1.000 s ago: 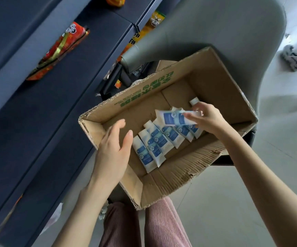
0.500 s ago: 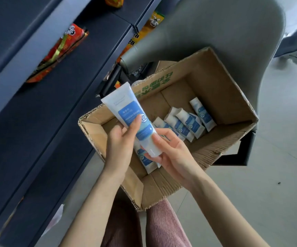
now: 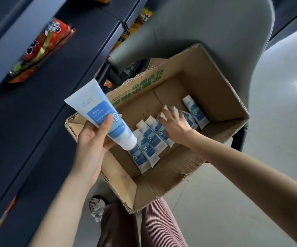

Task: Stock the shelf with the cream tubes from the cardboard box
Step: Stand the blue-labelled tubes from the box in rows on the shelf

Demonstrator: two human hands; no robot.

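Left hand (image 3: 92, 138): raised over the near-left corner of the cardboard box (image 3: 215, 82), palm towards the camera, forearm coming up from the lower left. Its thumb lies across the blue label and its fingers curl behind, gripping one cream tube (image 3: 101, 114).
Held tube: tilted, flat crimped end up and to the left, white cap end down and to the right, above the tubes that lie in the box.
Right hand (image 3: 175, 123): arm stretched in from the lower right, wrist over the near wall, back of the hand up. The fingers (image 3: 165, 111) are bent down onto the tubes in the middle of the box. They are blurred, so I cannot tell whether they have closed on one.
Tubes in the box (image 3: 147, 145): a slanted row on the floor of the box, side by side, with one more tube (image 3: 195, 112) just right of the hand.
Shelf (image 3: 37, 107): dark, on the left beside the box, with a red snack packet (image 3: 42, 49) on it.
Change: half a second ago both hands held the raised tube, the right one under its cap end. Now the left holds it alone and the right has gone back into the box. A second ago the left hand was open and held nothing.
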